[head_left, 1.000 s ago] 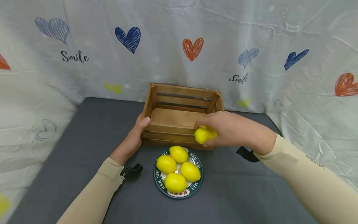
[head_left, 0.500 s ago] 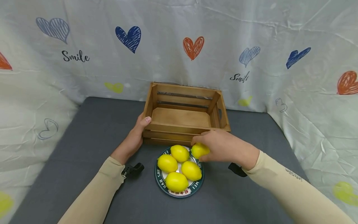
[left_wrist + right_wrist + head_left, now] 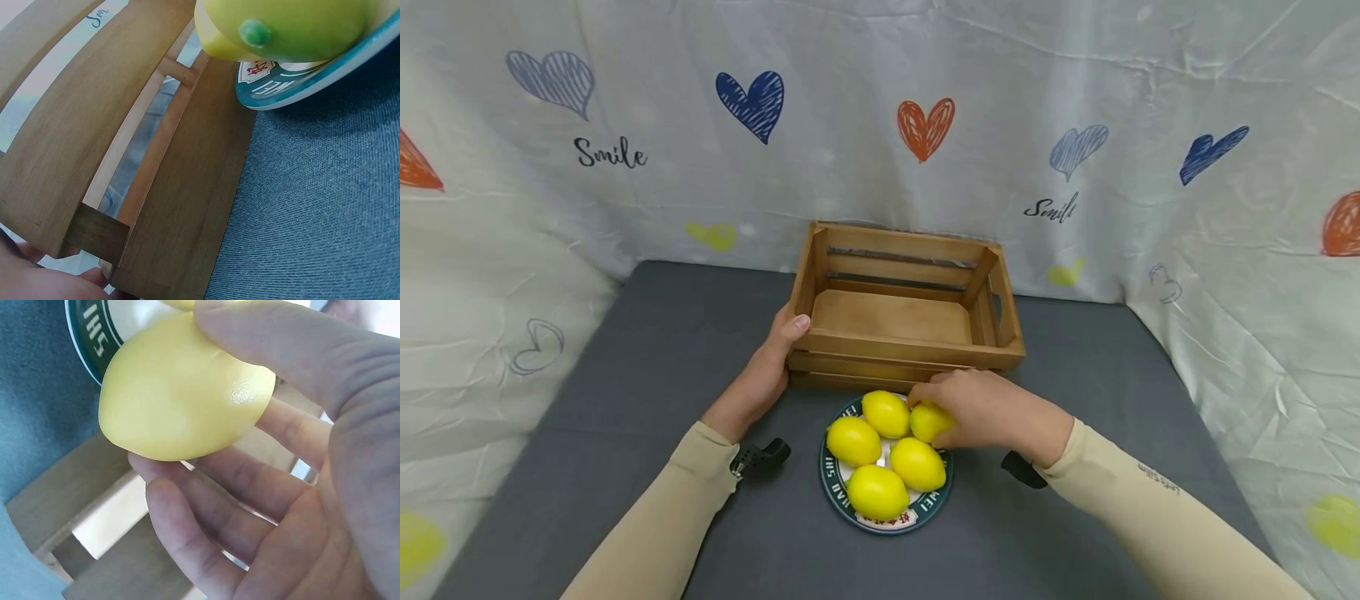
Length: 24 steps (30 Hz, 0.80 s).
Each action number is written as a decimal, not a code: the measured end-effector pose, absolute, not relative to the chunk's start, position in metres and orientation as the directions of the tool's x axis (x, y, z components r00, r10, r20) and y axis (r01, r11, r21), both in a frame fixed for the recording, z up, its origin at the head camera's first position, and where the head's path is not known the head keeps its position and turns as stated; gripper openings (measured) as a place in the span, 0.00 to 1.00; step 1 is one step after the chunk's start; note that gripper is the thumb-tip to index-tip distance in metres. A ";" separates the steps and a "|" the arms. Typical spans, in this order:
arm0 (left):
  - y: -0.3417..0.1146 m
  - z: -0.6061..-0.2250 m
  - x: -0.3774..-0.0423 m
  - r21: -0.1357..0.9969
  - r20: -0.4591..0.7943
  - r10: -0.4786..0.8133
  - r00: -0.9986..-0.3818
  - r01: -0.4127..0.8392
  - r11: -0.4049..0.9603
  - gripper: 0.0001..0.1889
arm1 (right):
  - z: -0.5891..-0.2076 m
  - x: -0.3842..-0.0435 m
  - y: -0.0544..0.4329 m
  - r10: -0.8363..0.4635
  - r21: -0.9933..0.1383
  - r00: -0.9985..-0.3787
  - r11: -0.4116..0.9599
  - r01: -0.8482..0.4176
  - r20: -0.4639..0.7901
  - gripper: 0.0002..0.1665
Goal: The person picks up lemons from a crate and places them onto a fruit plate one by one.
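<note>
My left hand (image 3: 758, 377) grips the left end of a slatted wooden crate (image 3: 901, 342), its thumb over the rim. The crate's floor is bare. Over the far right edge of a round plate with a dark green lettered rim (image 3: 833, 492), my right hand (image 3: 985, 410) holds a yellow lemon (image 3: 927, 422). In the right wrist view, thumb and fingertips pinch that lemon (image 3: 178, 394). Several other lemons (image 3: 877, 492) lie on the plate, close beside the held one. Whether the held lemon touches the plate, I cannot tell.
A dark grey cloth (image 3: 677, 350) covers the table. The crate stands just behind the plate, near the back edge. White sheeting (image 3: 842, 133) printed with hearts hangs behind and at both sides.
My right hand has carried the lemon from the crate's front right side down and toward me to the plate's far right edge. The left hand has stayed on the crate.
</note>
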<state>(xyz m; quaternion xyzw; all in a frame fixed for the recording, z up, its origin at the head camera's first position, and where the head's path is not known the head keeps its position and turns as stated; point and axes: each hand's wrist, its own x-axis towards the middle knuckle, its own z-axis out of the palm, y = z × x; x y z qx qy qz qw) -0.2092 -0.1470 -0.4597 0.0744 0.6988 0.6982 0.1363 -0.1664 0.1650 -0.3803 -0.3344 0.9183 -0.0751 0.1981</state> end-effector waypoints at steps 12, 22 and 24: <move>-0.144 -0.460 -0.209 0.997 -0.072 0.300 -0.951 -0.069 0.022 0.48 | -0.390 -0.159 0.164 -0.620 -0.263 -0.702 0.784 -0.562 -0.350 0.31; -0.149 -0.462 -0.210 0.997 -0.077 0.299 -0.951 -0.076 0.015 0.46 | -0.391 -0.158 0.167 -0.596 -0.277 -0.734 0.802 -0.529 -0.325 0.32; -0.151 -0.462 -0.211 0.996 -0.083 0.297 -0.951 -0.083 0.012 0.46 | -0.392 -0.158 0.171 -0.580 -0.292 -0.752 0.812 -0.505 -0.312 0.33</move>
